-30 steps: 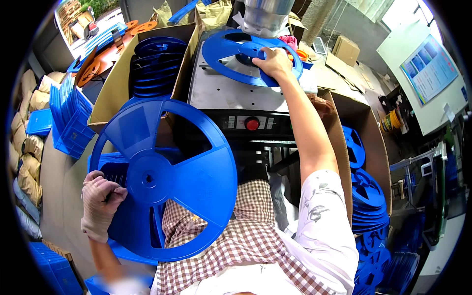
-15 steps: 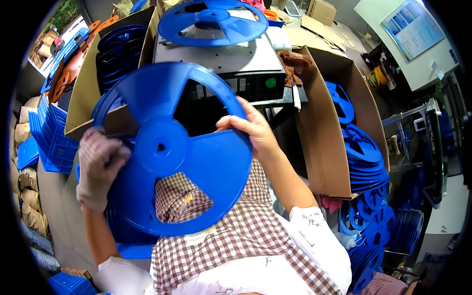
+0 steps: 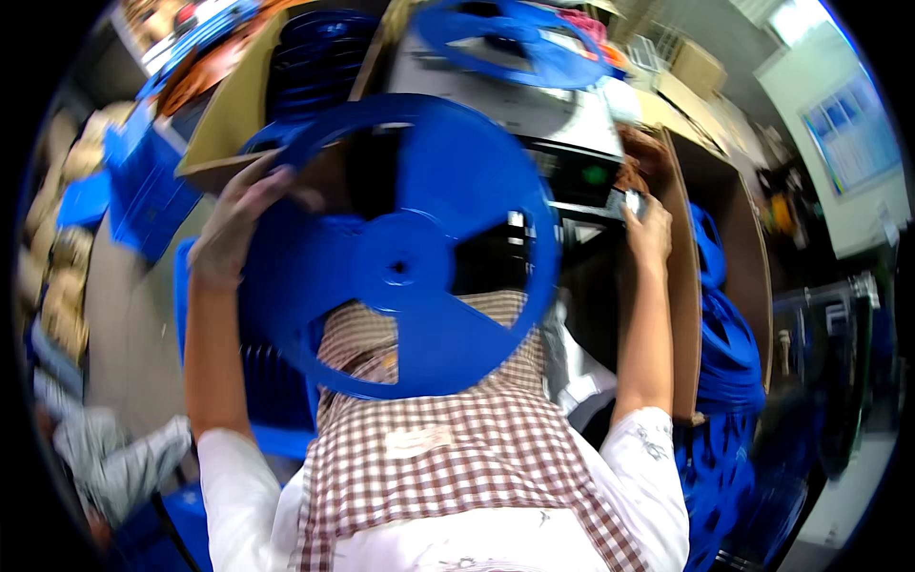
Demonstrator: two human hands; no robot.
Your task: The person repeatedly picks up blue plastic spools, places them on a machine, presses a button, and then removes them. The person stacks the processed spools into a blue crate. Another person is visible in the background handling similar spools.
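A large blue plastic reel (image 3: pixel 457 343) with open cut-outs and a small centre hole is held up in front of my checked apron. My left hand (image 3: pixel 233 214), in what looks like a pale glove, grips its upper left rim. At the machine's right front corner, away from the reel, my right hand (image 3: pixel 650 229) closes round a small greyish object whose kind is too blurred to tell. Behind the held reel stands a white-topped machine (image 3: pixel 534 114) with a black front and a green button. Another blue reel (image 3: pixel 548 57) lies on top of it.
Cardboard boxes of blue reels stand at the left (image 3: pixel 229 124) and right (image 3: pixel 681 315). Brown cloth (image 3: pixel 640 153) lies beside the machine. Blue crates (image 3: pixel 143 191) are at far left. Someone's grey-clad legs (image 3: pixel 124 462) show at lower left. More reels are stacked at lower right.
My right hand has let go of the reel's rim and reached right to the machine's corner. My left hand keeps the reel, which has turned. The view has shifted.
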